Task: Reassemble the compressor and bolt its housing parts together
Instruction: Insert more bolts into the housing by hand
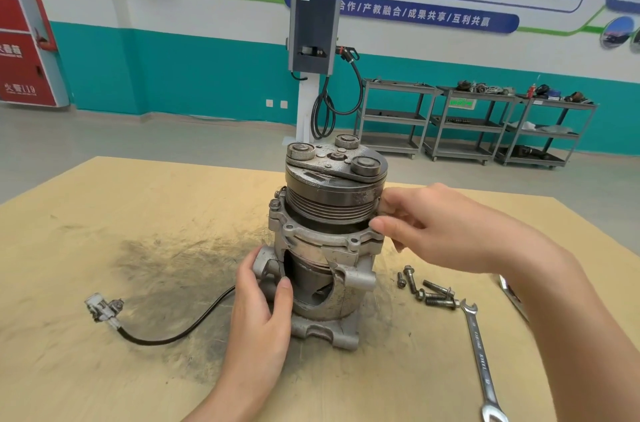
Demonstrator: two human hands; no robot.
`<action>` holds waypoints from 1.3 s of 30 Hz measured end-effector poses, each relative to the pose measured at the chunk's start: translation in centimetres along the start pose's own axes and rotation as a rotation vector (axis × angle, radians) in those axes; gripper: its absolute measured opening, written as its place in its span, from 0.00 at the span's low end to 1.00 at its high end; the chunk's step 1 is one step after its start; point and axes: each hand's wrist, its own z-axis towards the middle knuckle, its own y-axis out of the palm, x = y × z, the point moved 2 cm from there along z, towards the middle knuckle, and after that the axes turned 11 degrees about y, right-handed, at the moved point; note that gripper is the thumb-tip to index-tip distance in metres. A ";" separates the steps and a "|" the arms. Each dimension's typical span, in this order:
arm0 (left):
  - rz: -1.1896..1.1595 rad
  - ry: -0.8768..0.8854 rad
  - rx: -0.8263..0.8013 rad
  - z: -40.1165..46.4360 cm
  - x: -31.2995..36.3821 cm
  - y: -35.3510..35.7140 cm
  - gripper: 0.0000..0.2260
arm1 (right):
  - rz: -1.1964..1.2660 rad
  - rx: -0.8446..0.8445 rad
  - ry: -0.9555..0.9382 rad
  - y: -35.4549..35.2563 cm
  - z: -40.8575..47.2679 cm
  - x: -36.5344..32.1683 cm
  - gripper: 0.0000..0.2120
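Note:
The compressor (325, 248) stands upright in the middle of the wooden table (104, 248), pulley and clutch plate (336, 165) on top, with a cutaway opening in its silver housing. My left hand (263, 304) grips the lower left side of the housing, thumb at the edge of the cutaway. My right hand (433, 227) pinches something at the right side of the upper flange, just under the pulley; what it pinches is hidden by the fingers. One bolt (275, 204) sits in the flange at the left. Several loose bolts (427, 288) lie on the table to the right.
A combination spanner (479, 356) lies at the right, beside the bolts. A black cable with a white connector (104, 307) runs left from the compressor. A dark greasy smear marks the table's left middle. Shelving carts and a charging post stand beyond the table.

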 end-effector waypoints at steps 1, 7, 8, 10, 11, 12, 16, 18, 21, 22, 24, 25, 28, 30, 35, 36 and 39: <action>-0.002 -0.001 -0.001 0.0 0.0 0.0 0.20 | -0.008 -0.001 -0.002 0.0 0.0 0.0 0.12; 0.004 0.007 0.004 0.0 -0.5 0.0 0.19 | 0.022 0.061 -0.025 0.7 -0.3 -0.2 0.18; 0.005 0.009 0.004 0.0 -0.6 0.0 0.19 | 0.038 0.088 -0.036 0.9 -0.3 -0.2 0.19; 0.008 0.013 0.004 0.0 -0.6 0.0 0.19 | 0.094 0.116 -0.046 1.1 -0.3 -0.2 0.23; 0.015 0.016 0.005 0.0 -0.6 0.0 0.19 | 0.136 0.120 -0.042 1.2 -0.4 -0.2 0.23; 0.022 0.021 0.007 0.0 -0.5 0.0 0.19 | 0.172 0.119 -0.032 1.3 -0.4 -0.1 0.23; 0.023 0.033 0.019 0.1 -0.7 0.1 0.19 | 0.136 0.087 0.013 1.4 -0.4 0.2 0.25; 0.018 0.039 0.024 0.1 -0.9 0.0 0.19 | 0.118 0.064 0.004 1.4 -0.4 0.3 0.20; 0.018 0.046 0.027 0.2 -0.9 0.1 0.19 | 0.090 0.049 -0.017 1.4 -0.3 0.2 0.15; 0.018 0.047 0.029 0.2 -1.0 0.1 0.19 | 0.084 0.057 -0.024 1.4 -0.3 0.2 0.15; 0.018 0.050 0.035 0.3 -1.1 0.0 0.19 | 0.077 0.097 -0.046 1.3 -0.3 0.0 0.17; 0.018 0.051 0.037 0.3 -1.2 0.0 0.19 | 0.070 0.124 -0.055 1.3 -0.3 0.0 0.19; 0.022 0.056 0.037 0.3 -1.2 0.0 0.18 | 0.057 0.188 -0.056 1.5 -0.3 -0.2 0.23; 0.020 0.051 0.033 0.3 -1.3 0.0 0.18 | 0.048 0.199 -0.040 1.6 -0.3 -0.1 0.26; 0.028 0.042 0.030 0.3 -1.3 0.0 0.19 | 0.068 0.218 -0.008 1.5 -0.4 -0.1 0.32; 0.029 0.038 0.029 0.3 -1.3 0.0 0.19 | 0.068 0.205 0.001 1.4 -0.4 0.0 0.32; 0.036 0.033 0.023 0.2 -1.1 0.1 0.20 | 0.066 0.130 0.017 1.2 -0.6 0.1 0.26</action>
